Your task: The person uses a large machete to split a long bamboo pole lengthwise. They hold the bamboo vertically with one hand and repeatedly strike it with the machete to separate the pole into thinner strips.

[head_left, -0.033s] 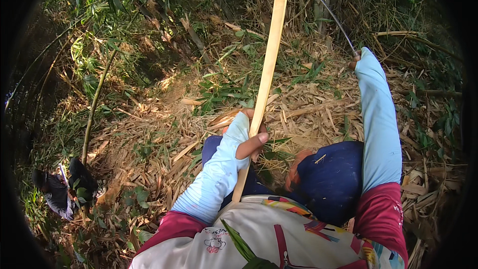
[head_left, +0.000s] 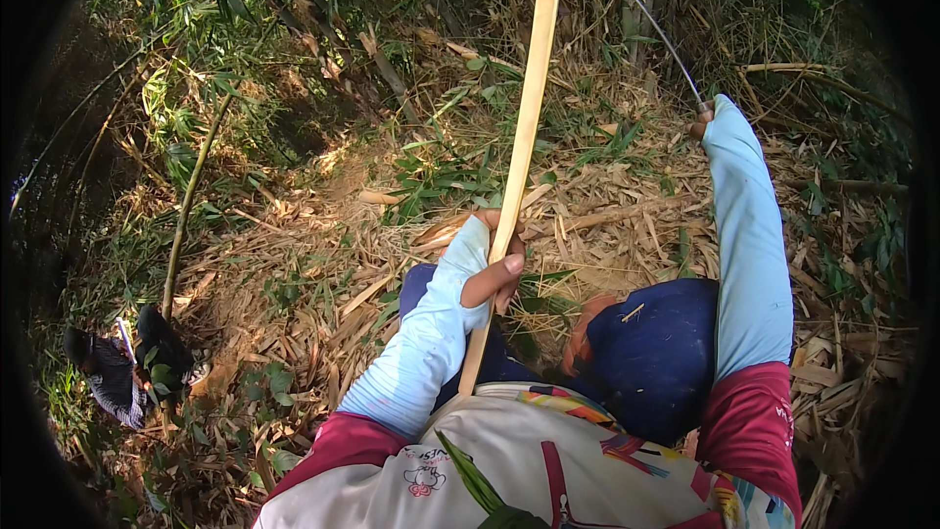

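My left hand [head_left: 494, 279] is closed around a long, pale split bamboo strip [head_left: 529, 103]. The strip stands lengthwise in front of me, its near end against my waist and its slanted far end pointing at the thicket. Out to the right, my right arm is stretched forward in a light blue sleeve. At its end my right hand [head_left: 702, 124] grips a long, thin-bladed knife [head_left: 675, 51], the blade pointing forward and to the left, apart from the strip. The sleeve and the angle hide most of the right fingers and the handle.
Dry bamboo leaves and husks [head_left: 627, 206] litter the ground. Bamboo stems [head_left: 627, 15] crowd the far side. A thin pole [head_left: 196, 181] rises at the left, near another person [head_left: 117, 382] bent low with a pale strip. My knee [head_left: 656, 353] in dark blue lies between my arms.
The strip's far end has shifted very slightly left. My right hand and the knife sit a touch farther right and nearer. Both holds are the same.
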The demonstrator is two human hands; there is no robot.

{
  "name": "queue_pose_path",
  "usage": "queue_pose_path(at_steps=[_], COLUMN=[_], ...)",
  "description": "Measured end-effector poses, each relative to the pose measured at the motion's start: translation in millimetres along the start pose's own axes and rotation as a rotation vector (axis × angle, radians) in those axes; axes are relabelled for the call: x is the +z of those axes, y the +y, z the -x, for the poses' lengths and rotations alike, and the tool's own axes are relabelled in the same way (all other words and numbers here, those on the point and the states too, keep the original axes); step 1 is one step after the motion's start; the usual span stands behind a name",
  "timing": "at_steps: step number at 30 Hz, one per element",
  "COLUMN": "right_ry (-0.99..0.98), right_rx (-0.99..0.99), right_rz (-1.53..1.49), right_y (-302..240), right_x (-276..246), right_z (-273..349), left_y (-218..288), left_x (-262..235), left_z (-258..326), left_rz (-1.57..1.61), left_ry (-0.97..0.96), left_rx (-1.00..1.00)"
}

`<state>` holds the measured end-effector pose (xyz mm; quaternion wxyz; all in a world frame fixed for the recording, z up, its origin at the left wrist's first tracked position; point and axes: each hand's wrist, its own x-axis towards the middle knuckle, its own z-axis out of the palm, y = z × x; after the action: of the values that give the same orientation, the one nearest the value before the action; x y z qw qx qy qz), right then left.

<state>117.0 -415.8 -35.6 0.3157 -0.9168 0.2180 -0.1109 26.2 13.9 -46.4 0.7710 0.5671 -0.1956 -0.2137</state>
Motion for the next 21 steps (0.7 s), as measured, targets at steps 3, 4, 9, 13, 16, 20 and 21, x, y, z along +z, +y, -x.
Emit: queue_pose_path(at_steps=[3,4,9,13,16,20,21], right_ry=[0.064,0.057,-0.055,0.022,-0.034,-0.12,-0.057], right_rx=[-0.005,-0.057,-0.203,-0.414,-0.438,-0.455,-0.546], right_rz=[-0.115,-0.237,-0.598,-0.555,-0.744,-0.309,-0.316], right_y=[-9.4,-9.6,-42.3,-76.0,-122.4,-136.2,-135.7], right_x=[6.1,6.9,1.0,-0.4,11.7,15.6,23.0], right_z=[7.8,10.4,45.4,86.4,136.4,164.6,167.1], left_y=[3.3,2.9,4.5,2.5,7.3,15.0,16.0], left_x=[-7.8,-11.1,-20.4,-23.4,-24.9,-18.2,-15.4], left_z=[-2.5,-3.0,-1.3,0.4,5.6,9.0,10.3], left_rz=[0.104,0.147,0.182,0.215,0.194,0.175,0.156], left_ry=[-0.024,-0.032,-0.097,-0.08,-0.036,0.028,0.054], left_rx=[0.074,0.1,0.128,0.116,0.099,0.056,0.062])
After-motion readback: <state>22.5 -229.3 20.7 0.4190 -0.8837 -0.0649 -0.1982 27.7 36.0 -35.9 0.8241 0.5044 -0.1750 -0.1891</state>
